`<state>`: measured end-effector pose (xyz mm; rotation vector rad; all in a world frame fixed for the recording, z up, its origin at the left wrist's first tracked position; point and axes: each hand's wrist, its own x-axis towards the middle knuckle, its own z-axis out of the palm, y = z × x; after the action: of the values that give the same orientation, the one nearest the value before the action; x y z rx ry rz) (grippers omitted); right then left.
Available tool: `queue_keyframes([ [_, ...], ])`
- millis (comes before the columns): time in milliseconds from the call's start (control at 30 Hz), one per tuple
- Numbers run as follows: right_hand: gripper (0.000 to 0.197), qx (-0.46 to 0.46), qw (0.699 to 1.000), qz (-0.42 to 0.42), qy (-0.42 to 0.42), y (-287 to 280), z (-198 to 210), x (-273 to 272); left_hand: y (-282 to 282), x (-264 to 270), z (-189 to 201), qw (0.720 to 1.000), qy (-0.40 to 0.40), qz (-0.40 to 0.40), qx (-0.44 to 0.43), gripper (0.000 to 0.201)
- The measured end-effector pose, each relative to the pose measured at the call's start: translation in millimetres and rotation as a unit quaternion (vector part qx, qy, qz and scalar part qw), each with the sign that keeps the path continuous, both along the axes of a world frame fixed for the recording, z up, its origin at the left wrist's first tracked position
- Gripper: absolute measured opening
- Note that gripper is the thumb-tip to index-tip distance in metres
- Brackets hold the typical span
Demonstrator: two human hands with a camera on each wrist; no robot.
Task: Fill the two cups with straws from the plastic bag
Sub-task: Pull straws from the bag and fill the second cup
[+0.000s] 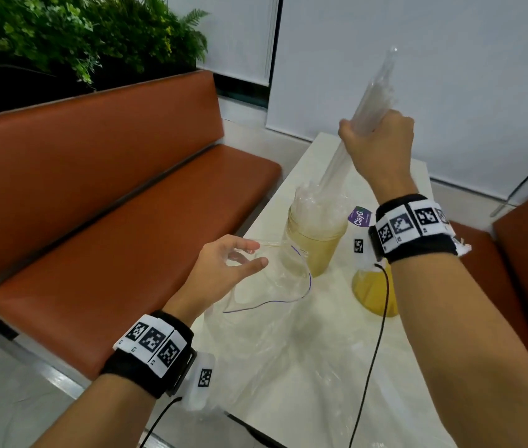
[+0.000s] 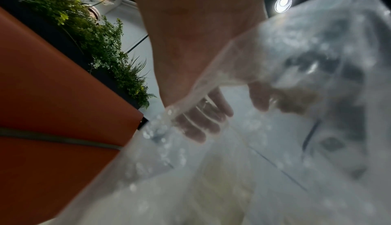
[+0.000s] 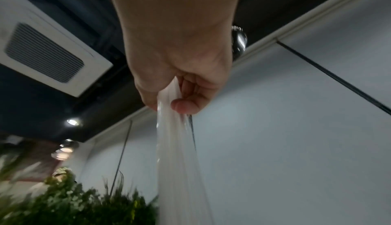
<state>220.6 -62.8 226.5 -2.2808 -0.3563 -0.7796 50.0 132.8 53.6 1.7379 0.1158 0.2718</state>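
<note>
Looking down from the head view, we see our right hand (image 1: 377,147) in the upper right, fingers curled tight around a bunch of clear straws (image 1: 375,92) above the far cup (image 1: 316,234). The near cup (image 1: 373,291) sits lower right on the table (image 1: 304,399). Our left hand (image 1: 224,270), mid frame, holds the plastic bag (image 1: 272,318) mouth with thumb and fingers loosely bent.

At the left wrist, fingers (image 2: 201,120) show through the bag (image 2: 296,95), curled on it.

At the right wrist, fingers (image 3: 186,105) squeeze the straws (image 3: 177,161), which run to the bottom.
</note>
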Motion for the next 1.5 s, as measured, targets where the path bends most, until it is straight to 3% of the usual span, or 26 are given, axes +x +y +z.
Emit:
queue_keyframes([
  [200,0.037,-0.043,0.996,-0.018,0.069,1,-43,44,-2,6,5,1.000,0.001,-0.016,-0.008,0.044],
  [433,0.052,-0.044,0.979,-0.021,0.200,-3,-106,58,-6,8,5,0.999,0.000,-0.026,-0.033,0.034],
  [533,0.058,0.021,0.986,0.003,0.168,-5,-110,61,-5,9,6,0.999,0.007,-0.026,-0.035,0.030],
  [633,0.094,0.119,0.988,0.080,0.058,-6,-91,63,-3,10,9,0.999,0.010,-0.026,-0.030,0.029],
  [700,0.092,0.066,0.988,0.136,-0.037,-3,-77,64,-3,10,10,0.999,0.013,-0.029,-0.028,0.027],
  [800,0.054,-0.113,0.981,0.129,-0.095,5,-68,73,-4,9,12,0.999,0.017,-0.037,-0.021,0.025],
  [867,0.035,-0.205,0.971,0.106,-0.059,6,-79,77,-4,10,14,0.999,0.020,-0.039,-0.016,0.024],
  [900,0.035,-0.238,0.965,0.100,-0.033,4,-91,77,-5,10,15,0.999,0.019,-0.039,-0.014,0.023],
  [1033,0.053,-0.353,0.921,0.134,0.094,-8,-131,68,-4,9,20,0.998,0.008,-0.062,0.018,0.036],
  [1100,0.050,-0.267,0.952,0.112,0.095,-11,-131,66,-3,9,26,0.995,0.014,-0.085,0.044,0.051],
  [1200,0.046,-0.129,0.990,0.043,0.024,-11,-120,58,-4,7,37,0.989,0.019,-0.111,0.101,0.065],
  [1267,0.045,-0.221,0.970,0.073,0.070,-13,-123,51,-8,7,45,0.979,0.019,-0.120,0.166,0.069],
  [1333,0.046,-0.356,0.921,0.093,0.129,-17,-128,43,-12,6,54,0.967,0.017,-0.113,0.229,0.072],
  [1367,0.044,-0.346,0.925,0.095,0.121,-19,-127,40,-14,7,58,0.961,0.010,-0.109,0.254,0.074],
  [1433,0.036,-0.204,0.973,0.093,0.064,-19,-112,28,-16,9,62,0.957,-0.005,-0.108,0.270,0.078],
  [1500,0.033,-0.097,0.985,0.132,0.048,-19,-86,4,-18,10,63,0.957,-0.005,-0.117,0.265,0.082],
])
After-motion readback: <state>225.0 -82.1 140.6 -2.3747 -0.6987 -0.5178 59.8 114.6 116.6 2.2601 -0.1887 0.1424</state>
